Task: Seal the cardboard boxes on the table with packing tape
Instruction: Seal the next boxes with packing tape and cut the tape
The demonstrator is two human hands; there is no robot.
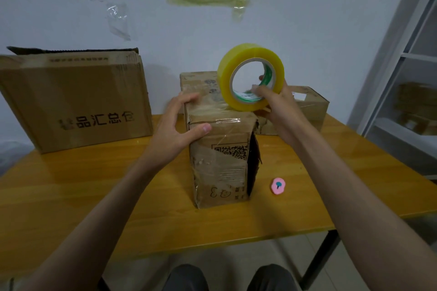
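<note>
Tall box (221, 153) stands at centre frame on the table (94, 184); worn cardboard, torn along its right edge, likely soft and easily crushed (old tape film on it looks slick); left hand (176, 130) spread wide, bracing the top left corner; right hand (275, 104) grips the tape roll (250, 77) through its core, roll touching the box top; roll looks rigid and light, best held by the core.

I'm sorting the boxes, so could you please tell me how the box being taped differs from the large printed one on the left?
The box being taped is narrower, torn along one edge and steadied by the left hand; the large box is wider, untouched and bears big printed characters. Both are brown cardboard on the table.
</note>
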